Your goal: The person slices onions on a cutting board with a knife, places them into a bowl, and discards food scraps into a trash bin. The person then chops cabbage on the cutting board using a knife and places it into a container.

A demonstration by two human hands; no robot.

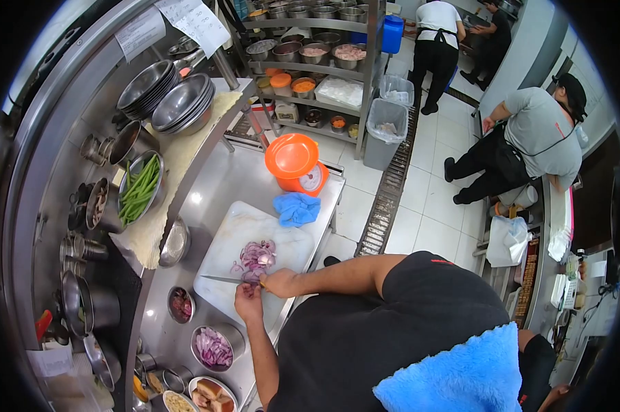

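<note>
My right hand (280,282) is closed around the yellow handle of a knife (220,279), whose blade lies low across the white cutting board (238,230). Close beside it, my left hand (249,303) has its fingers bent around a piece of red onion (252,288), partly hidden by the fingers. Sliced red onion (258,255) is heaped on the board just beyond the blade. Near the board stand a metal bowl of cut red onion (213,347) and a smaller bowl with dark red pieces (181,305).
A blue cloth (297,209) touches the board's far corner, next to an orange scale (292,161). Green beans (139,189) fill a bowl on the shelf at left, near stacked metal bowls (183,103). A grey bin (384,134) and several co-workers (536,130) are beyond the counter.
</note>
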